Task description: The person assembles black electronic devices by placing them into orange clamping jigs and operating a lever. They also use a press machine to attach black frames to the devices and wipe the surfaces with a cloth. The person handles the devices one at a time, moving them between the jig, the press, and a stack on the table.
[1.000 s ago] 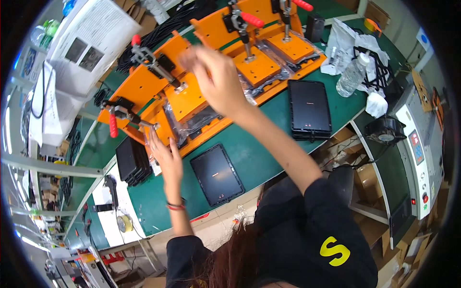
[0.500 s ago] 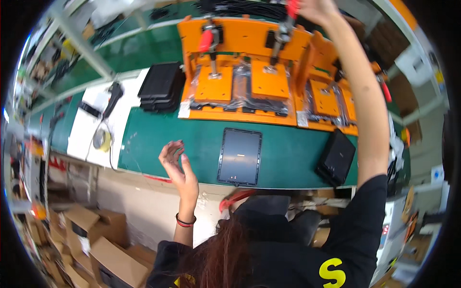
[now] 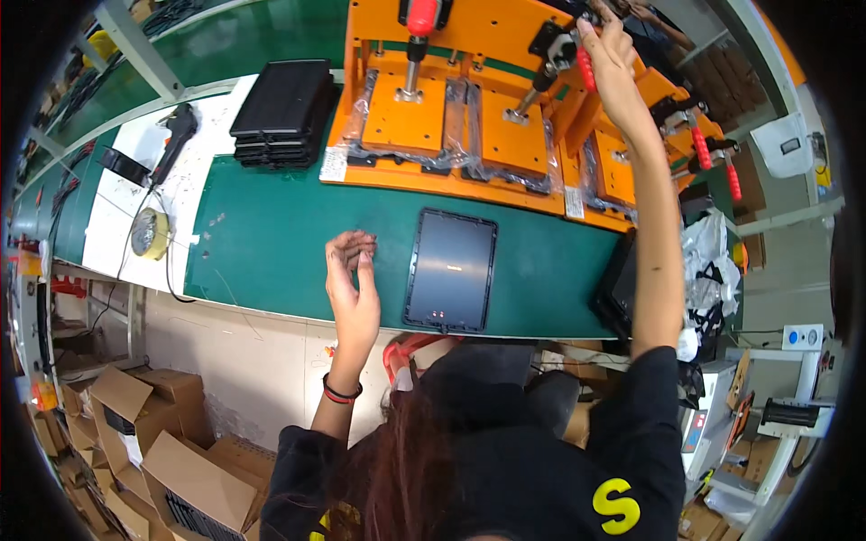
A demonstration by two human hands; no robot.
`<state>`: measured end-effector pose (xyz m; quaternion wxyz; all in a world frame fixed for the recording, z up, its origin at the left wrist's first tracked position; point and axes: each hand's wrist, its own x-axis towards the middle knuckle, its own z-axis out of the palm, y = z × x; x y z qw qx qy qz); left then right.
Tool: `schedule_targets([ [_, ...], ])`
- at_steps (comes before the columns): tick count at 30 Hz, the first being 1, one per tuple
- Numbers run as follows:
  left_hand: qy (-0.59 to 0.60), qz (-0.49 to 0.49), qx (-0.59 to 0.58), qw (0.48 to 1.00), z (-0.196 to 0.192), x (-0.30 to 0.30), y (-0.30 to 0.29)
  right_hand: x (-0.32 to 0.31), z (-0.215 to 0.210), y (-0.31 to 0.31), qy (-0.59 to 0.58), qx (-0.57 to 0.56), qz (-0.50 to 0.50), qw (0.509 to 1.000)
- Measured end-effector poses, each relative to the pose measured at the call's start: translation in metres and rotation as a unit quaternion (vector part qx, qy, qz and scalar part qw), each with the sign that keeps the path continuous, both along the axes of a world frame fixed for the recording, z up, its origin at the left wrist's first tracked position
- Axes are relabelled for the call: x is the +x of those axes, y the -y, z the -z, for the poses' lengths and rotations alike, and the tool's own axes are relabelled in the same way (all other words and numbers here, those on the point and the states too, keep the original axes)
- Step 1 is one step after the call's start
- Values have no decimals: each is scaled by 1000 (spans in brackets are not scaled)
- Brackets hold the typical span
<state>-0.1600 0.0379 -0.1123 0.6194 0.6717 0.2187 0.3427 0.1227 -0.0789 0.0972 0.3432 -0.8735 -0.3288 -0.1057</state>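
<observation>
High on the right, my right hand [image 3: 615, 61] is closed around the red handle [image 3: 586, 68] of a toggle clamp on an orange press fixture [image 3: 388, 183]. That clamp's rod meets an orange pressing plate [image 3: 512, 140], with clear film around the plate's edges. A second clamp with a red grip [image 3: 421, 16] stands over the left pressing plate [image 3: 404, 113]. My left hand [image 3: 354, 284] hovers over the bench's front edge, fingers loosely curled, thumb apart, nothing seen in it. Just right of it, a flat black tablet-like panel [image 3: 451, 270] with a raised rim lies on the green bench.
Black cases or panels [image 3: 284, 108] are stacked left of the fixture. A black handheld tool [image 3: 176, 140] and a tape roll [image 3: 150, 233] lie on white paper. Another black case [image 3: 618, 288] sits by my right forearm. Cardboard boxes [image 3: 203, 482] stand on the floor at left.
My right hand has come down toward me with the red clamp handle, which swung lower. My left hand has shifted slightly toward the black panel. The whole view has shifted too.
</observation>
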Motion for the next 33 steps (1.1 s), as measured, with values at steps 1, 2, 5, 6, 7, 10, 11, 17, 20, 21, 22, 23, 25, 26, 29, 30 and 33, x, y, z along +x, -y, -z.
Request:
schedule_targets([
  [1, -15, 12, -4, 1000, 2, 3, 3, 5, 7, 4, 17, -3, 2, 1000],
  [2, -21, 23, 1, 1000, 2, 7, 6, 12, 11, 4, 37, 1, 3, 999],
  [5, -67, 83, 12, 994, 0, 13, 21, 16, 16, 10, -23, -27, 52, 998],
  [6, -50, 91, 9, 995, -2, 14, 27, 8, 26, 7, 28, 31, 130, 991],
  [7, -78, 92, 24, 992, -3, 14, 30, -13, 46, 14, 149, 38, 143, 978],
  [10, -177, 78, 162, 968, -7, 6, 39, -104, 118, 57, -9, 150, 55, 987],
  [11, -230, 57, 257, 937, -6, 1, 42, -135, 141, 70, -22, -18, 138, 990],
  [17, -90, 145, 41, 984, 1, -2, 66, -234, 197, 89, -181, 56, 62, 980],
  [20, 14, 170, -65, 983, -4, 3, 81, -230, 192, 84, -195, 124, 95, 968],
  [21, 49, 177, -115, 976, -7, 3, 87, -225, 191, 84, -198, 137, 102, 965],
  [22, 68, 170, -121, 976, -11, 3, 89, -221, 190, 86, -195, 123, 85, 969],
  [23, 88, 171, -134, 972, -15, 4, 92, -218, 190, 88, -191, 113, 80, 972],
  [25, 113, 176, -129, 969, -22, 5, 99, -214, 190, 94, -232, 112, 73, 963],
  [26, 111, 174, -105, 973, -26, 5, 101, -213, 190, 95, -234, 125, 74, 961],
  [29, 117, 187, -65, 973, -36, 8, 112, -208, 188, 98, -268, 116, 93, 952],
  [30, 115, 190, -43, 974, -40, 10, 115, -206, 187, 99, -278, 116, 92, 949],
  [33, 118, 217, 0, 969, -52, 15, 120, -197, 184, 104, -332, 213, 27, 918],
])
